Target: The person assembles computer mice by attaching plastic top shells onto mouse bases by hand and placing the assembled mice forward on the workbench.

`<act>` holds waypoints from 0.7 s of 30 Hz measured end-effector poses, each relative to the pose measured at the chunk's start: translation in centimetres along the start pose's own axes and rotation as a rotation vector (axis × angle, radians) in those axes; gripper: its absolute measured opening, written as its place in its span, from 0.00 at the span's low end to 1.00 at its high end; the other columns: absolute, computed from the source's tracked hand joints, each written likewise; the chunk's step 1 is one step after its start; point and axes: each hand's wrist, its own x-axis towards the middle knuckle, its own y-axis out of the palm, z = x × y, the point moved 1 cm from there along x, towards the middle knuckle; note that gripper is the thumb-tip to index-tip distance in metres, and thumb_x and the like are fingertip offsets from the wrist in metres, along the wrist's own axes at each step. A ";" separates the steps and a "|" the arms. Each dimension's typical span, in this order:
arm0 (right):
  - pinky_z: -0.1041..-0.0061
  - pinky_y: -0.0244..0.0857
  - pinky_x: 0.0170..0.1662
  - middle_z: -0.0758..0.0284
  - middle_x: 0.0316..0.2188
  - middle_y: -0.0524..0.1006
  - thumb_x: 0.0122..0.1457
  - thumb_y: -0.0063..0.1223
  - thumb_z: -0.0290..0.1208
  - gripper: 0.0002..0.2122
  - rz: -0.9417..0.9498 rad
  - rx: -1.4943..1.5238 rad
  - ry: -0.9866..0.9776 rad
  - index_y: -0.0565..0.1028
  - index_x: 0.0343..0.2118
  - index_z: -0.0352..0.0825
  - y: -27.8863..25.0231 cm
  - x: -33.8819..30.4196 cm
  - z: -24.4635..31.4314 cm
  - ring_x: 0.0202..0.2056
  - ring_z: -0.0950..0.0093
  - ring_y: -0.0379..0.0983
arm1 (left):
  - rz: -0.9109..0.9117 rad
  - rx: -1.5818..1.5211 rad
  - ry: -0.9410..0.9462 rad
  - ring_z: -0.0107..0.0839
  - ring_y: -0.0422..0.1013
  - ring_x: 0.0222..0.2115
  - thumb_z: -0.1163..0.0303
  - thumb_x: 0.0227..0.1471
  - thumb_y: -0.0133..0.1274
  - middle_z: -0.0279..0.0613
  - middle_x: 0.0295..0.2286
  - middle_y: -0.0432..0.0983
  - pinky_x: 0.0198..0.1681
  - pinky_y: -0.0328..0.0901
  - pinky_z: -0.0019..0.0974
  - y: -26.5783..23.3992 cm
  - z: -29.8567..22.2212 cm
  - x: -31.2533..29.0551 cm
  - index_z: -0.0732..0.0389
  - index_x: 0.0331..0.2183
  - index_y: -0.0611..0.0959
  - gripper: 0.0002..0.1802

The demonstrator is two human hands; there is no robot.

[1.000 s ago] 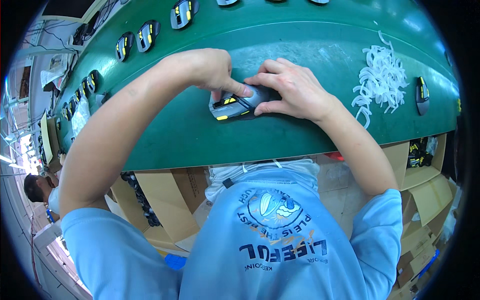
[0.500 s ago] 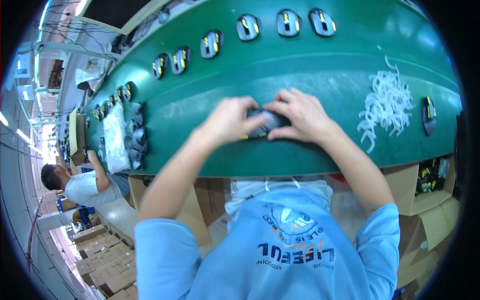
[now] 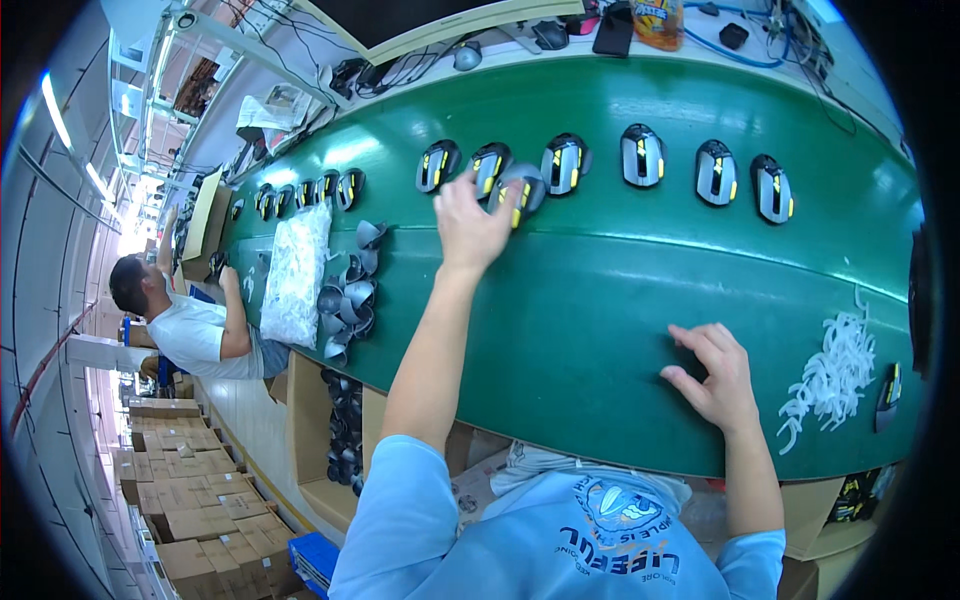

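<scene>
My left hand [image 3: 468,226] reaches to the far side of the green worktable [image 3: 590,300], its fingers closed on a dark grey and black computer mouse [image 3: 526,192] with yellow accents. That mouse is slightly blurred and partly covers a mouse in the row behind it. Similar mice stand spaced out along the row, among them a mouse [image 3: 567,165] just right of the held one and a mouse [image 3: 641,157] further right. Nearer to me, my right hand [image 3: 716,378] hovers over the table with thumb and fingers apart, holding nothing.
White curved strips [image 3: 832,372] lie heaped at the right, beside a lone mouse [image 3: 888,397]. On the left are a clear plastic bag [image 3: 296,280] and grey curved shells [image 3: 350,305]. A co-worker [image 3: 205,325] works at the far left. A monitor [image 3: 400,22] stands behind the table.
Both hands were together on the mouse near the table's front. My left hand has carried it away to the far row; my right hand has let go and moved right. The view has shifted.
</scene>
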 end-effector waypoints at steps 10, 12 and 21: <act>0.65 0.75 0.40 0.69 0.35 0.82 0.61 0.71 0.38 0.13 -0.018 -0.004 -0.086 0.87 0.47 0.41 -2.7 -0.4 1.9 0.36 0.66 0.78 | 0.188 0.343 0.051 0.61 0.81 0.48 0.33 0.55 0.64 0.66 0.43 0.86 0.54 0.73 0.57 1.0 13.8 10.5 0.71 0.46 0.90 0.43; 0.65 0.74 0.38 0.69 0.33 0.83 0.59 0.74 0.35 0.11 -0.123 -0.105 -0.044 0.88 0.44 0.41 -5.7 -2.2 2.7 0.34 0.67 0.77 | 0.164 0.336 0.064 0.61 0.80 0.45 0.28 0.53 0.64 0.65 0.42 0.85 0.56 0.71 0.57 0.6 15.5 10.7 0.70 0.43 0.91 0.46; 0.63 0.72 0.47 0.67 0.35 0.82 0.61 0.67 0.30 0.08 -0.089 -0.656 0.347 0.87 0.42 0.41 -15.8 -7.7 -5.0 0.41 0.62 0.77 | 0.368 -0.291 0.444 0.43 0.71 0.44 0.54 0.45 0.77 0.45 0.42 0.75 0.48 0.67 0.45 -4.8 -1.0 -7.0 0.65 0.48 0.79 0.36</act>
